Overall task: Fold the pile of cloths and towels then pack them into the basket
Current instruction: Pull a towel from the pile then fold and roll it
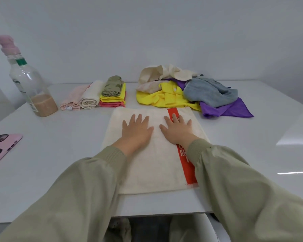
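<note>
A cream towel (157, 165) with a red stripe lies spread flat on the white table in front of me. My left hand (136, 131) and my right hand (177, 131) press on its far half, palms down, fingers straight and spread. Behind it to the right sits a loose pile of cloths (191, 91): yellow, purple, grey-blue and cream. Back left stand folded cloths (94, 96): a pink one, a cream one, and a green one stacked on yellow and coral ones. No basket is in view.
A clear bottle (31, 84) with a pink cap and brown liquid stands at the left. A phone in a pink case (2, 147) lies near the table's left edge. The table (59, 154) ends close to my body.
</note>
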A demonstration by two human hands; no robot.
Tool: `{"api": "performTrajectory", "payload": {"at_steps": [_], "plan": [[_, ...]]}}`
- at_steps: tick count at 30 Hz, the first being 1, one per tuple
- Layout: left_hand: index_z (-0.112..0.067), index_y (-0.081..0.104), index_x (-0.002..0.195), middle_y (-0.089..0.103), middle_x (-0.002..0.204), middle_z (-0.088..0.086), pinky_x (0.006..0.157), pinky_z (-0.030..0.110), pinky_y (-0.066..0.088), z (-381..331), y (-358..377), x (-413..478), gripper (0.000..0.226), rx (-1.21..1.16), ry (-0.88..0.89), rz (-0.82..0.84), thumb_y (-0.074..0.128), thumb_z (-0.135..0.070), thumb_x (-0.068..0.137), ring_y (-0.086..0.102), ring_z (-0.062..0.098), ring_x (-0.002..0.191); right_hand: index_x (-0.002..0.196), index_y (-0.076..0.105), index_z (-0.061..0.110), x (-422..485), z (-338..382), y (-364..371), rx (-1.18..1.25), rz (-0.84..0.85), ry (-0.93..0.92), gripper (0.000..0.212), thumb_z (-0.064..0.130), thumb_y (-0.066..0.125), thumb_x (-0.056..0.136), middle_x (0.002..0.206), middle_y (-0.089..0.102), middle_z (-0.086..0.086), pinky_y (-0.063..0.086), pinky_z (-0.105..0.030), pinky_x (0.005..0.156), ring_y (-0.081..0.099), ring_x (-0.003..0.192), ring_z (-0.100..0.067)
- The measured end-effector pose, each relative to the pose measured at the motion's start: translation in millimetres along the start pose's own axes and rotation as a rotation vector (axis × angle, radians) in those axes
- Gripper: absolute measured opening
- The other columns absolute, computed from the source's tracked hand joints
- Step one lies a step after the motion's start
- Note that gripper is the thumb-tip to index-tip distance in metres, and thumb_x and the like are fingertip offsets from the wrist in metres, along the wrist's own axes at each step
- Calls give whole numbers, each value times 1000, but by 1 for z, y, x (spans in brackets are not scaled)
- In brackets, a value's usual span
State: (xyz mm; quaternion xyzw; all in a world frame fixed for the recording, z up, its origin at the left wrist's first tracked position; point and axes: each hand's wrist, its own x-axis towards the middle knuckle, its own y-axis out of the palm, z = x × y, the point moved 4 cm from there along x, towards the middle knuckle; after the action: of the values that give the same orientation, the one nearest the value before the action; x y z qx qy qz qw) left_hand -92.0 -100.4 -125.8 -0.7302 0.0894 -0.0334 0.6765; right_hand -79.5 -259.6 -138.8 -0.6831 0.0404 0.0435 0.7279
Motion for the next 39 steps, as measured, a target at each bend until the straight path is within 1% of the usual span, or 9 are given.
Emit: {"api": "performTrajectory", "payload": {"at_steps": [6, 12, 19, 25, 28, 31, 33, 36, 39], "plan": [[-35, 1, 152, -8, 161, -7, 116, 55, 0, 9, 19, -11, 60, 11, 2, 36, 12, -57, 98, -8, 19, 148, 152, 13, 27, -10, -16, -5, 6, -40, -221, 55, 47, 17, 101, 161, 4, -1, 4, -51, 116, 4, 147, -19], [-36, 0, 152, -8, 161, -7, 115, 58, 0, 8, 21, -13, 60, 10, 8, 34, 12, -58, 98, -8, 20, 148, 153, 6, 22, -35, -70, -11, -45, 43, -125, 55, 43, 14, 102, 161, 1, 0, 3, -53, 116, -1, 148, -17], [-36, 0, 152, -8, 161, -7, 115, 58, 1, 6, 20, -17, 59, 9, -6, 23, 11, -58, 98, -7, 21, 148, 152, 9, 28, -98, -15, 9, 4, -22, -266, 57, 49, 17, 100, 161, 1, 1, 0, -50, 117, -1, 147, -18], [-35, 0, 152, -8, 161, -5, 115, 59, 0, 5, 22, -24, 60, 9, -10, 36, 10, -58, 98, -8, 23, 148, 153, 4, 29, -98, -49, 5, -20, 3, -124, 61, 54, 14, 99, 161, 1, 3, 8, -47, 119, 3, 147, -17], [-32, 12, 151, 4, 161, -4, 112, 60, 9, 2, 22, -30, 60, 12, 2, 11, 15, -58, 97, 2, 25, 147, 149, 23, 24, -105, -43, -7, -111, 13, -129, 60, 55, 22, 98, 153, 29, -3, 30, -45, 111, 29, 139, -23], [-27, 38, 137, 36, 143, 2, 98, 52, 32, -1, 9, -33, 52, 69, 59, -81, 25, -55, 96, 29, 28, 131, 116, 55, 16, -91, -35, -36, -136, 3, -55, 50, 54, 28, 98, 121, 59, -6, 45, -39, 89, 55, 104, -24], [-23, 43, 131, 42, 132, 6, 89, 45, 37, -1, -1, -30, 46, 106, 84, -61, 30, -49, 96, 35, 29, 122, 111, 57, 13, -75, -29, -47, -130, -27, -15, 43, 46, 34, 98, 115, 61, -7, 45, -37, 84, 58, 100, -26], [-16, 50, 127, 44, 129, 9, 87, 38, 40, 12, -17, -18, 41, 39, 13, -59, 35, -41, 98, 41, 29, 120, 116, 57, 11, -53, -24, -49, -121, -123, -23, 34, 33, 39, 97, 117, 59, -9, 44, -36, 81, 56, 103, -25], [-15, 51, 128, 43, 133, 9, 88, 36, 40, 41, -26, -7, 38, 22, -128, -112, 36, -31, 98, 40, 28, 123, 126, 52, 11, -32, -25, -47, -111, -125, -17, 36, 29, 40, 96, 125, 51, -11, 43, -39, 89, 47, 116, -27]]}}
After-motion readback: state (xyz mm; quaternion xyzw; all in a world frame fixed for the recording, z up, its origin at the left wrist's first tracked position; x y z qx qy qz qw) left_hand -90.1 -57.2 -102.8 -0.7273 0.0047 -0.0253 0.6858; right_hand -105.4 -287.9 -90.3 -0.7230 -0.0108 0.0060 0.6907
